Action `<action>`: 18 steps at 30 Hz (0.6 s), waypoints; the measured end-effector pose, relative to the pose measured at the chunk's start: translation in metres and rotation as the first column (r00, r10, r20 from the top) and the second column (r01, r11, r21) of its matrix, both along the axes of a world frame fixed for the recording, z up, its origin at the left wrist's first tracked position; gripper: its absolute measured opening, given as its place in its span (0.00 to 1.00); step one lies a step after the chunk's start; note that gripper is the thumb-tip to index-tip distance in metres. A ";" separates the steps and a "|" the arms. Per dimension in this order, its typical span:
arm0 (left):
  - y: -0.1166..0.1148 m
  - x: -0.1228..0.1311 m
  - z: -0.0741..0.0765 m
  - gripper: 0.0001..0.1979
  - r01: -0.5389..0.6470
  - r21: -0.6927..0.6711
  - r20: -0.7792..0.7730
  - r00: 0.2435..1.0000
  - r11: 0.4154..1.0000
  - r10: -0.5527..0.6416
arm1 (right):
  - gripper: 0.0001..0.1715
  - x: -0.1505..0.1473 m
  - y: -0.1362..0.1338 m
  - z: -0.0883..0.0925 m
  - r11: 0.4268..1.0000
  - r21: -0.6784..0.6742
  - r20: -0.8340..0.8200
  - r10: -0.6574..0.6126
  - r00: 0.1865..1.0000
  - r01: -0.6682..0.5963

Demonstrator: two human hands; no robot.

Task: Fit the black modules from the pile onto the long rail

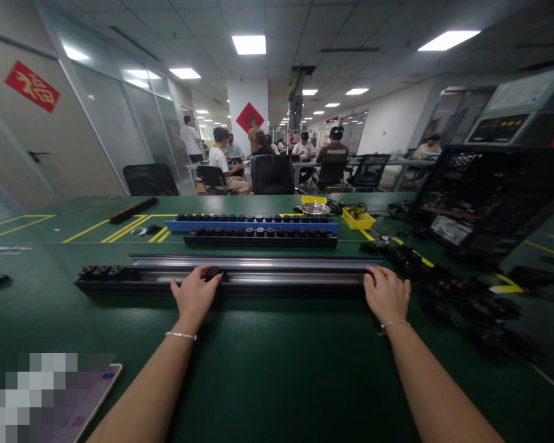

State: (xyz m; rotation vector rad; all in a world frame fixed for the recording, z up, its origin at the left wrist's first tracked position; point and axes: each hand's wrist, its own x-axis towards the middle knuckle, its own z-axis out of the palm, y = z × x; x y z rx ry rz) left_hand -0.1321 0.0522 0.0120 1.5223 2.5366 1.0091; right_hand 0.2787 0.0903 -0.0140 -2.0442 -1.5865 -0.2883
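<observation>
A long black metal rail lies across the green bench in front of me. My left hand rests on its front edge, fingers pinched on a small black plug part sitting in the rail. My right hand grips the rail's right end with fingers curled over it. Several black plug parts fill the rail's left end. Both wrists wear thin bracelets.
Two more strips full of black parts, one blue and one black, lie behind. A pile of loose black parts sits at right, with a yellow tray, a metal bowl and a dark machine. A phone lies near left. People sit at far tables.
</observation>
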 end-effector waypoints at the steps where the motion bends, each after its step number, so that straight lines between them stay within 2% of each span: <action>1: 0.000 0.000 0.000 0.18 0.002 -0.001 -0.001 1.000 1.000 -0.002 | 0.25 0.000 0.000 0.000 1.000 -0.002 -0.001 -0.001 1.000 0.001; 18: 0.002 0.004 -0.003 0.18 0.078 -0.005 0.005 0.997 0.997 -0.078 | 0.23 0.000 0.000 -0.002 1.000 0.009 -0.004 -0.008 1.000 0.008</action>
